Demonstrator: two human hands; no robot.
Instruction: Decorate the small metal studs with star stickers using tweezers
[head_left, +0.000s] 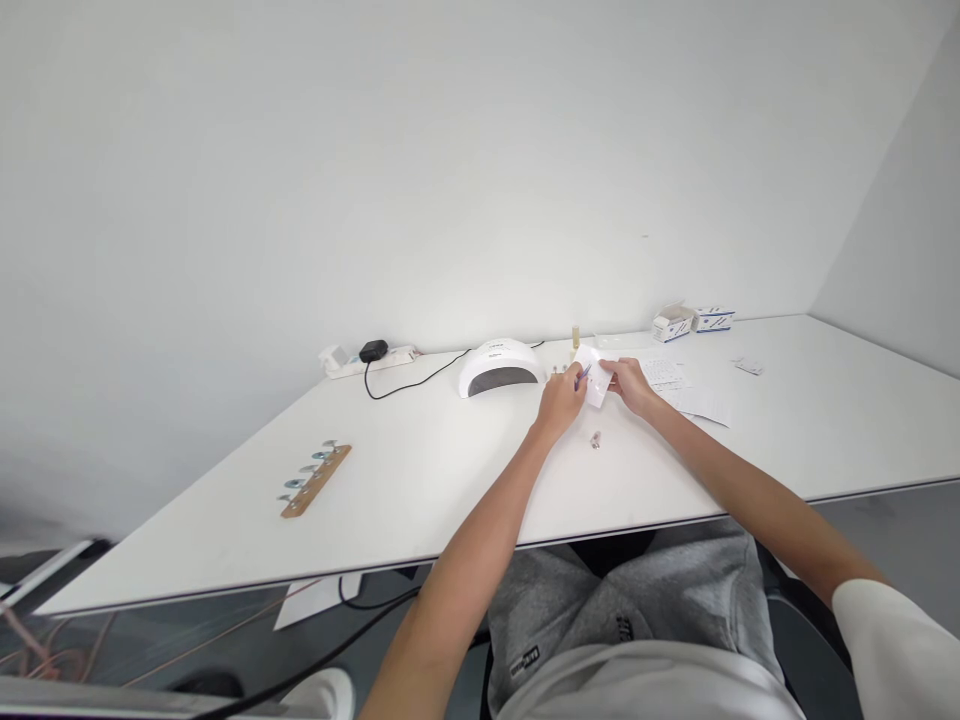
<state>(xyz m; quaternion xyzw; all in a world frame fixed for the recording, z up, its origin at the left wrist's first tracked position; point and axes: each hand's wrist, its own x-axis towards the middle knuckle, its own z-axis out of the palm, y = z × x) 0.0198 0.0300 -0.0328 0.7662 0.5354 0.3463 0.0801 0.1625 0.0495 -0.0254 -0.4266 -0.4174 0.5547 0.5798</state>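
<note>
My left hand (562, 397) is closed around slim purple-blue tweezers (583, 374), as far as their small size lets me tell. Their tip lies over a white sheet (596, 388), which looks like paper or a thin card. The sheet's right edge is pinched in my right hand (631, 384), and it is raised off the table and tilted. Small marks or pieces on it are too tiny to name. Just below the sheet, a small shiny metallic item (595, 440) lies on the white table (420, 460).
A white dome-shaped lamp (501, 362) stands left of my hands, its cord running to a black adapter (373, 350) on a power strip (397, 357). A wooden strip with round metal stands (318, 480) lies at left. Printed papers (694, 400) and small boxes (673, 323) are at right.
</note>
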